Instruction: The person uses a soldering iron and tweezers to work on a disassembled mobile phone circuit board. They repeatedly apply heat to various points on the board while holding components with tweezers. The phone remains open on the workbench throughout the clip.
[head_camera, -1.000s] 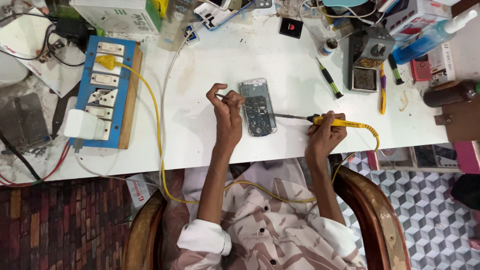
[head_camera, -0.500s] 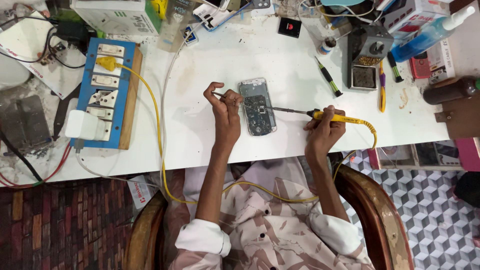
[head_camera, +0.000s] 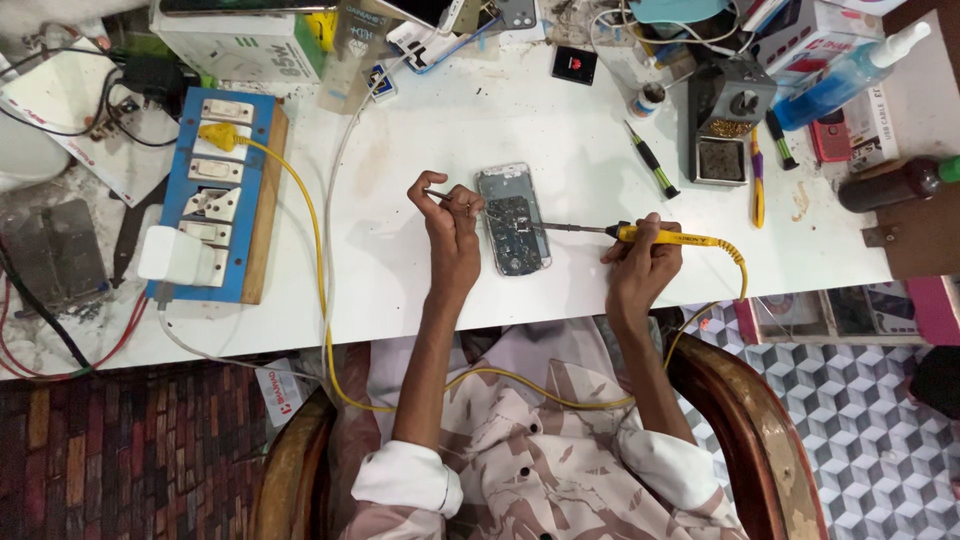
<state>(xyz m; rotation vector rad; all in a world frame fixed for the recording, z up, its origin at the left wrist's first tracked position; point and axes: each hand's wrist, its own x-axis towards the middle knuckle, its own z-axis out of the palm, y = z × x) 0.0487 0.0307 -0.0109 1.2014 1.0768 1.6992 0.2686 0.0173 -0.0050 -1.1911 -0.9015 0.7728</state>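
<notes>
left hand (head_camera: 452, 222): fingers pinched on thin metal tweezers (head_camera: 447, 196) beside opened grey phone (head_camera: 513, 219) | right hand (head_camera: 642, 258): closed round yellow-handled soldering iron (head_camera: 640, 234), tip on phone's board

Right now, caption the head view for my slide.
Right hand touches yellow soldering iron to opened phone; left hand holds tweezers.
</notes>
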